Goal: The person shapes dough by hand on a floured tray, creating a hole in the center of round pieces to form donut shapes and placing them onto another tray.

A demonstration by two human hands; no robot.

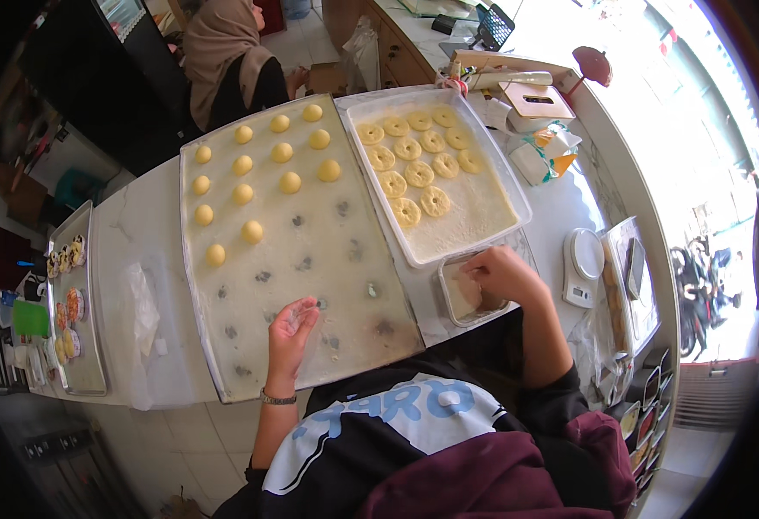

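Note:
My left hand [291,327] hovers over the near part of the large floured tray [293,259], its fingers loosely bent and apart, holding nothing. Over a clear rectangular container [451,313] of pale powder that looks like flour, my right hand [509,273] has its fingertips bunched; whatever they hold is too small to tell. Smooth round dough balls [282,152] sit in rows on the tray's far half. Its near half shows several dark bare spots in the flour. Flattened dough rings [419,174] lie in a white plastic tray [414,258] at the right.
At the far left a metal tray [86,372] bears topped pastries, and a clear plastic bag [143,311] lies beside the floured tray. To the right are a white kitchen scale [583,264], a tissue box [535,102] and packaging. Another person [228,60] is beyond the counter.

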